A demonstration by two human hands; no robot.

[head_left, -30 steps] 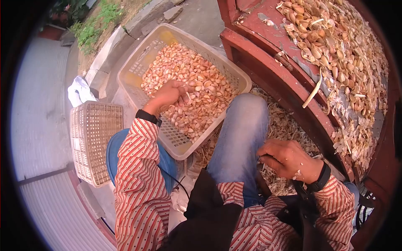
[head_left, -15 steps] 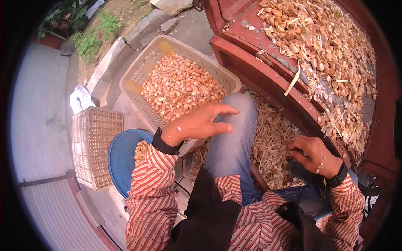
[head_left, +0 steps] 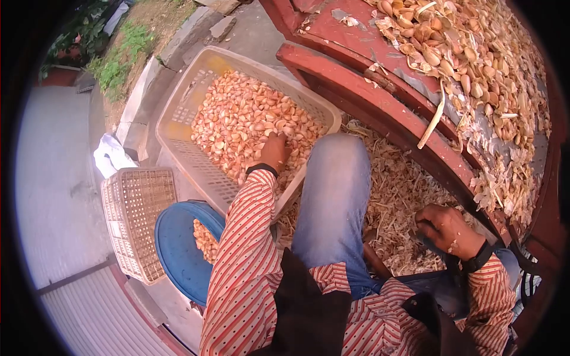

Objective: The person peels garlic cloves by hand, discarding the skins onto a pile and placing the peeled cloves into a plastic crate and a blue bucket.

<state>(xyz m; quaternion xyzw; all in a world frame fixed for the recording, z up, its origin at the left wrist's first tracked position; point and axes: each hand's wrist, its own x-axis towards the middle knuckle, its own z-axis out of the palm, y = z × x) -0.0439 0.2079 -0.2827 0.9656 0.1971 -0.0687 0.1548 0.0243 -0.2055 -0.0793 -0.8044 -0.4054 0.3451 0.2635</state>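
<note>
My left hand [head_left: 275, 152] reaches down onto the garlic cloves [head_left: 237, 113] heaped in a beige plastic crate [head_left: 222, 190]. Its fingertips are hidden from me, so whether they grip any cloves does not show. On the other side, my right hand [head_left: 449, 231] hangs low over the pile of dry garlic skins and stalks [head_left: 398, 207], beside my right leg. Its fingers are curled in, and a dark shape lies just under them that I cannot make out. Bits of skin stick to the hand.
A blue bucket [head_left: 178, 252] holding some paler cloves and a second, woven-look crate [head_left: 139, 225] stand at left. To the right, a red frame [head_left: 374, 101] carries a surface covered with cloves and husks [head_left: 469, 65]. My denim knee [head_left: 335, 166] rises between crate and frame.
My left hand has moved from above my knee forward and left, down into the crate of cloves. My right hand stays nearly in place, fingers still curled. The view has shifted slightly.
</note>
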